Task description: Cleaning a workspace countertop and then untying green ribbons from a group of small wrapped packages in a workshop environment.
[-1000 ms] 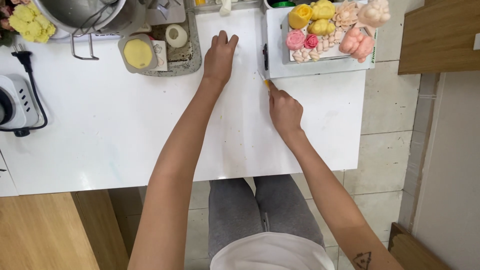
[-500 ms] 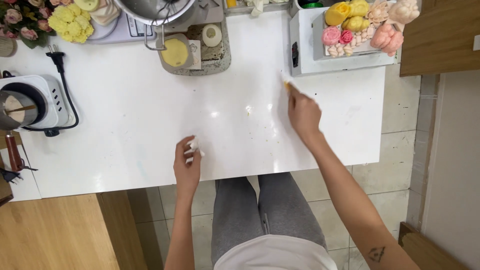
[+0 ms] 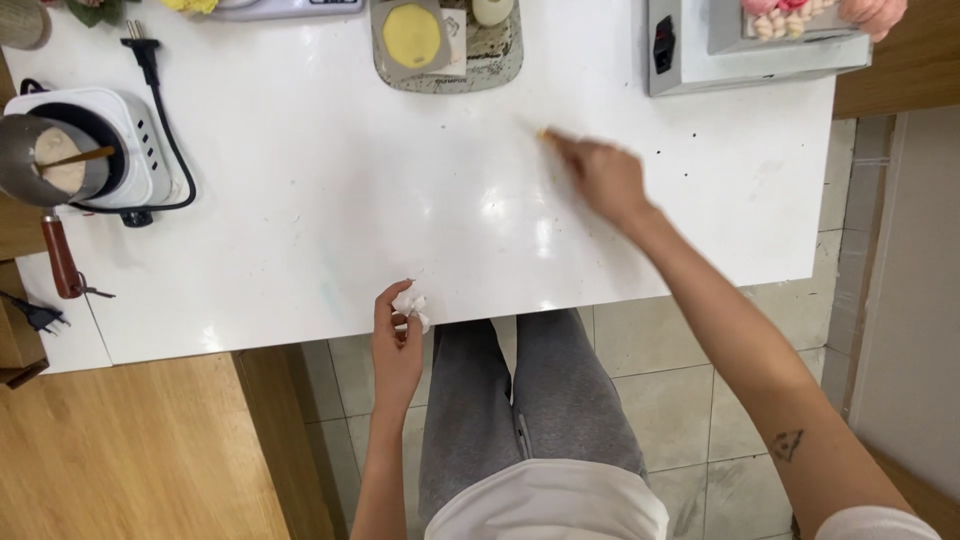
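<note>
The left hand (image 3: 396,345) sat at the near edge of the white table (image 3: 300,200), its fingers pinched round a small crumpled white wad (image 3: 411,305), soft-looking and creased, perhaps tissue or wax scraps; the material could not be told. The wad lay right at the table's edge, above the person's grey-trousered knees.

The right hand (image 3: 603,178) was out over the table's middle, well apart from the left, blurred by motion. Its fingers were curled in a loose fist round a thin tool with a small yellowish tip (image 3: 545,133), which touched or nearly touched the tabletop; the blur hid which.

The table was smooth and glossy, throwing back bright patches of light, with fine dark specks scattered on its right part. At its far edge stood a grey rounded tray (image 3: 500,70) holding a flat yellow disc (image 3: 412,33). At the far right corner sat a grey boxy machine (image 3: 700,55) with a black switch on its side, and on it a shallow tray of small pink and cream moulded pieces (image 3: 775,20). On the table's left part rested a white round heater (image 3: 120,140) with a black cable (image 3: 165,130) and plug, carrying a metal pot (image 3: 40,160) of pale contents with a wooden stick in it and a red-brown handle.
</note>
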